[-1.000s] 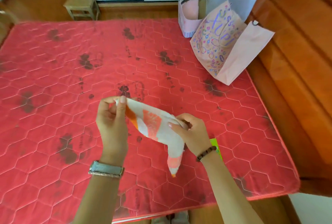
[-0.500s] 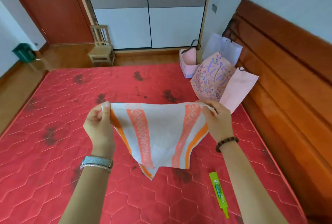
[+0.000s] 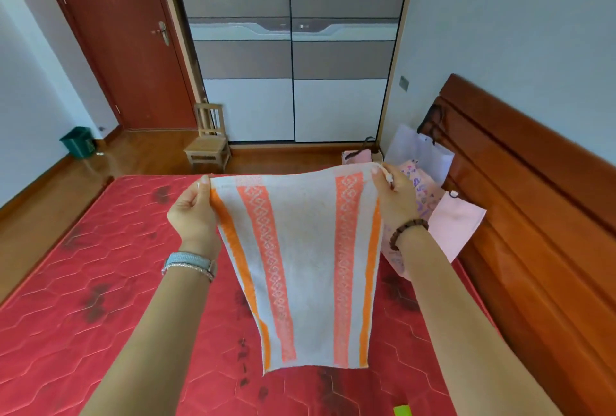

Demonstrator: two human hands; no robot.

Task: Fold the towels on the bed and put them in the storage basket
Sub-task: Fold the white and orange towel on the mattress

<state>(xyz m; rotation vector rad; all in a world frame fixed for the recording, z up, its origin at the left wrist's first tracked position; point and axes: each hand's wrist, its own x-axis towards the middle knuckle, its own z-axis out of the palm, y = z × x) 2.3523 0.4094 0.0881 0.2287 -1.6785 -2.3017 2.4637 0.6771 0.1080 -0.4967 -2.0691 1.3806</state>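
A white towel (image 3: 303,249) with orange stripes hangs spread flat in the air above the red mattress (image 3: 100,299). My left hand (image 3: 195,212) pinches its top left corner and my right hand (image 3: 395,197) pinches its top right corner. The towel's lower edge hangs free above the bed. A pink basket (image 3: 358,155) stands at the far right corner of the bed, mostly hidden behind the towel and my right hand.
Patterned and pink paper bags (image 3: 453,225) and a white bag (image 3: 418,154) lie by the wooden headboard (image 3: 533,189) on the right. A green marker (image 3: 401,410) lies at the bottom edge. A small wooden chair (image 3: 208,144) and a green bin (image 3: 78,142) stand on the floor.
The towel went from bunched between my hands to spread wide and lifted higher. It now hangs straight with its bottom edge level. The camera tilted up toward the wardrobe.
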